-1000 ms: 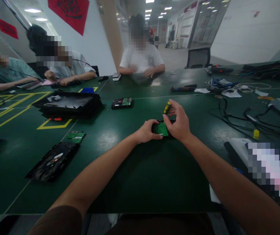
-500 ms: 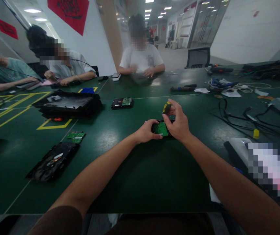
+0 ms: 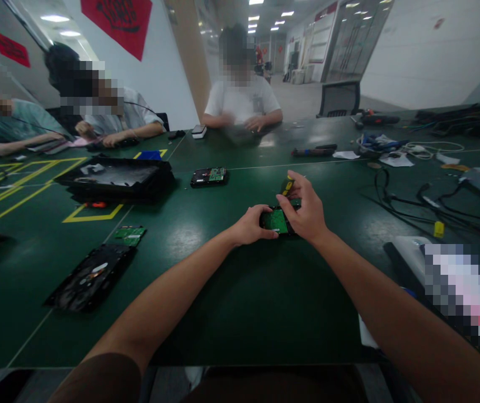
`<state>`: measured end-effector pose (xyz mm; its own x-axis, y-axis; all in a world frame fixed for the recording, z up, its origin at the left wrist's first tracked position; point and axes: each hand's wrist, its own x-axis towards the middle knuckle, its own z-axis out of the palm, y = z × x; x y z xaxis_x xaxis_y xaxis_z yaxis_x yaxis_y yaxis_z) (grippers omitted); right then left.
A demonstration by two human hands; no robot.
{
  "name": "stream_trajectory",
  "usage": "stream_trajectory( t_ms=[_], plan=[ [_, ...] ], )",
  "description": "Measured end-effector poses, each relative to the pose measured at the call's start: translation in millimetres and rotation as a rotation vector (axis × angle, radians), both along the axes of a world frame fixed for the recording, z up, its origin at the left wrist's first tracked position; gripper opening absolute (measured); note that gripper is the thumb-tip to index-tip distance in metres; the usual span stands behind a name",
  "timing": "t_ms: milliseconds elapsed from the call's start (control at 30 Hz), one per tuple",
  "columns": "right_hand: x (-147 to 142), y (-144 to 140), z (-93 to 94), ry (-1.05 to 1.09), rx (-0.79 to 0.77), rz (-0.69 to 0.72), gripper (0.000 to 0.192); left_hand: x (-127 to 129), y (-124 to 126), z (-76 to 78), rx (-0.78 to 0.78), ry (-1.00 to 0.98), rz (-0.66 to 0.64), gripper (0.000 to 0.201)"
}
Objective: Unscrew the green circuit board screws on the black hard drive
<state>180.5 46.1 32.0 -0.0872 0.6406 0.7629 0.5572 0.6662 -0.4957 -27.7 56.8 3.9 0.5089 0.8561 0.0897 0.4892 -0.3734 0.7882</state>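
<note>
A hard drive (image 3: 279, 221) with a green circuit board facing up lies on the table in front of me. My left hand (image 3: 253, 226) grips its left end, thumb along the near edge and fingers at the far edge. Over its right end, my right hand (image 3: 305, 208) holds a screwdriver (image 3: 287, 185) with a black and yellow handle, upright and a little tilted. The screwdriver's tip is hidden behind my fingers. Another hard drive (image 3: 209, 177) rests farther off, left of my hands.
On the left lie a black drive casing (image 3: 93, 277), a loose green circuit board (image 3: 130, 235) and a black tray (image 3: 118, 176). Black cables (image 3: 408, 196) spread on the right. Pliers-like tools (image 3: 314, 151) lie beyond my right hand. Other people sit across the green table (image 3: 240, 313).
The screwdriver handle has turned slightly in my right hand, and the fingers have shifted a little. My left hand and the hard drive have stayed in place.
</note>
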Motion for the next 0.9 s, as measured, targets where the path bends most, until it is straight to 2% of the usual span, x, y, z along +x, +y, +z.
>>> stream_trajectory(
  t_ms=[133, 333, 533, 733, 900],
  plan=[
    [0.7, -0.1, 0.4, 0.021, -0.049, 0.046, 0.058, 0.4, -1.0, 0.6, -0.022, -0.001, 0.023, 0.087],
    [0.1, -2.0, 2.5, 0.002, 0.001, -0.009, 0.060, 0.4, -1.7, 2.7, -0.027, 0.003, 0.015, 0.089],
    [-1.3, -3.2, 2.5, 0.019, -0.057, 0.037, 0.058, 0.7, -1.6, 2.2, -0.049, -0.005, 0.029, 0.089],
    [1.2, -0.5, 0.0, -0.011, 0.027, -0.054, 0.061, 0.4, -2.2, 3.7, -0.021, 0.008, 0.015, 0.088],
    [1.3, 0.1, -0.6, 0.007, -0.013, 0.009, 0.061, -0.1, -2.3, 3.0, -0.034, 0.018, 0.026, 0.089]
  ],
)
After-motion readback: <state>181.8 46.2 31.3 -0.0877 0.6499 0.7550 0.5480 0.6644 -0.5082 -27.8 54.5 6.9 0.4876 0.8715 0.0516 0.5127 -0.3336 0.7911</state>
